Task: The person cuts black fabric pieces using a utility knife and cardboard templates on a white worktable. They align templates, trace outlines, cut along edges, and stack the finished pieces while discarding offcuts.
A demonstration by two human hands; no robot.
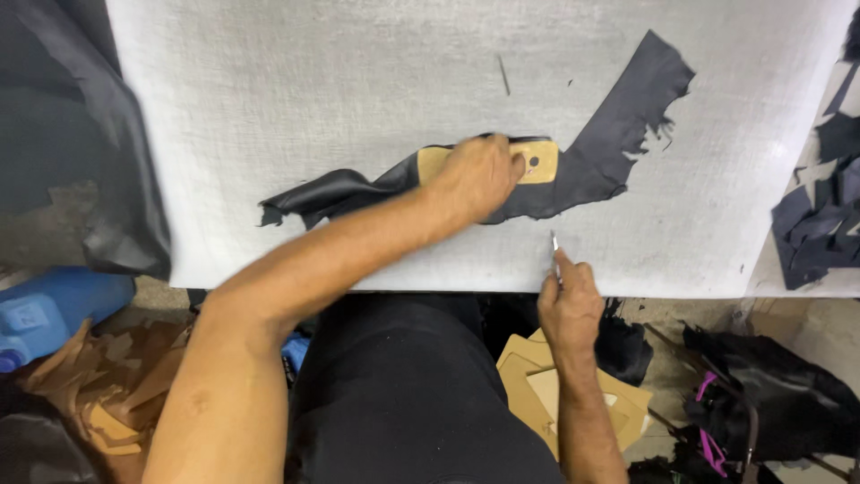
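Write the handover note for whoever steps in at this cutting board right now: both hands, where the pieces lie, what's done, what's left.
Left hand: pressed flat on the tan template, pinning it to the dark leather piece on the white cutting board.
Right hand: at the board's near edge, gripping a small knife, blade up, clear of the leather.
Done: template placed on the leather; the leather's right end already has ragged cut edges.
Left: no cut visible around this template yet.
Dark scraps lie at the right; spare cardboard templates on the floor.

Left hand (479, 175) presses tan template (537, 162) onto black leather (609, 152).
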